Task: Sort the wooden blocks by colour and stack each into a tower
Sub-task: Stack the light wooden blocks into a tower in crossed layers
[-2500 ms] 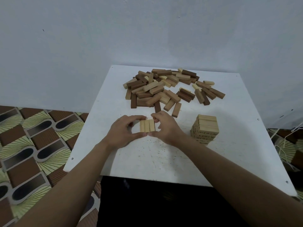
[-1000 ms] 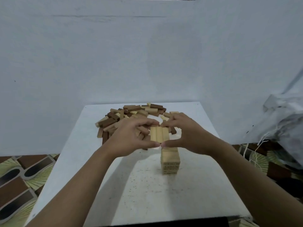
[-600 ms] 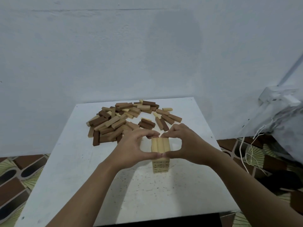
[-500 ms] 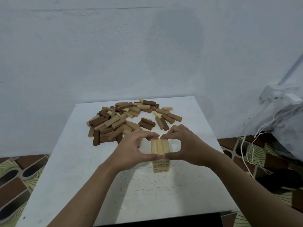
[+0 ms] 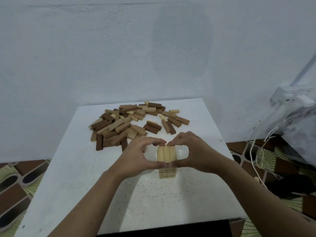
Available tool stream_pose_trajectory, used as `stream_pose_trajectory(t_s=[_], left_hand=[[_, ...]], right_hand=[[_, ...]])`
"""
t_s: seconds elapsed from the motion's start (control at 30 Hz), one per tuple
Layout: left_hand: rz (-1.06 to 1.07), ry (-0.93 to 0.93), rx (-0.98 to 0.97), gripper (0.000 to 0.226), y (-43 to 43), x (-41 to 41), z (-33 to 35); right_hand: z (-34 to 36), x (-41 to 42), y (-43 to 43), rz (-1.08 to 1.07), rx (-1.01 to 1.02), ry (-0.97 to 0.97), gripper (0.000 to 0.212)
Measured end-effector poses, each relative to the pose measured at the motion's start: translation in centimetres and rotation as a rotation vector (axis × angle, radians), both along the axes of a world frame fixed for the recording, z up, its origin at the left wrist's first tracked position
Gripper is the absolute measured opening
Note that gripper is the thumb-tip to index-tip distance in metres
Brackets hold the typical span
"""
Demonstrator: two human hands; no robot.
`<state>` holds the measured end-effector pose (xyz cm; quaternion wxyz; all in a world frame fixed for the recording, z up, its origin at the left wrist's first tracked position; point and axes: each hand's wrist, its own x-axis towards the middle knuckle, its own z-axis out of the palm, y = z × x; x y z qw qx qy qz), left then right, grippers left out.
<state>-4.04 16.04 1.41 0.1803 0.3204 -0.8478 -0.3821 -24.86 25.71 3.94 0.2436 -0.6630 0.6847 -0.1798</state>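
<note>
Fingers (image 5: 150, 140) of left hand (image 5: 135, 156) and right hand (image 5: 196, 154) pinch three pale blocks (image 5: 166, 153) side by side, right over the pale tower (image 5: 167, 173). Beyond them, mixed tan and brown blocks (image 5: 130, 122) litter the surface (image 5: 85, 185).

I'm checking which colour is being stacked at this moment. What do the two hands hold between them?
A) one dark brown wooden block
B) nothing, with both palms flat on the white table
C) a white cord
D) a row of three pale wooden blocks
D: the left hand and right hand pinch a row of three pale wooden blocks between thumbs and fingertips, at the top of the pale block tower.
</note>
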Motion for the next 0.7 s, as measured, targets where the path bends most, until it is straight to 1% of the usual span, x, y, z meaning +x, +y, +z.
stream_pose_trajectory(t_s=[0.23,0.4,0.7], left_hand=[[-0.038,0.013,0.011,0.066,-0.2,0.0,-0.8],[-0.041,0.012,0.025,0.074,-0.1,0.0,-0.9],[-0.027,0.017,0.011,0.071,-0.1,0.0,-1.4]], right_hand=[[-0.4,-0.1,0.1,-0.018,0.019,-0.031,0.062],[-0.8,-0.1,0.1,-0.029,0.005,-0.042,0.063],[-0.9,-0.2,0.1,-0.013,0.01,-0.04,0.061]])
